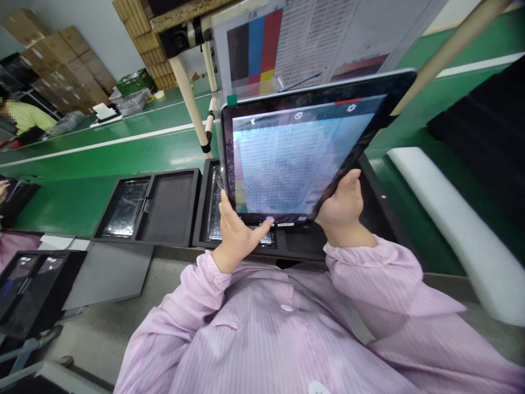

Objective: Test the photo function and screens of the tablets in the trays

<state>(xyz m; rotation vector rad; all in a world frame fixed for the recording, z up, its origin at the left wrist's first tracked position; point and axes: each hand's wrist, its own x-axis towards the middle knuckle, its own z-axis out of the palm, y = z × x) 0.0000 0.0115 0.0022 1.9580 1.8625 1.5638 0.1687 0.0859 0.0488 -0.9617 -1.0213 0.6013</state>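
Note:
A tablet [303, 153] is held up in front of me, tilted, with its lit screen showing a camera view of a printed sheet. My left hand [240, 232] grips its lower left corner, the thumb on the bottom edge of the screen. At the lower right edge, my right hand [342, 205] is closed around the tablet's side, its fingers partly hidden behind. Beyond the tablet hangs a printed chart [262, 49] with colour blocks and rows of small text. Below my hands lies a black foam tray [287, 246] with a wrapped device in its left part.
Left of it sits another black foam tray [170, 205] holding a wrapped tablet [127, 208]. A beige pipe frame [188, 101] rises behind. A white foam strip [451, 230] lies at right. Another person [30, 117] is at the far left; cardboard boxes [65, 57] are stacked behind.

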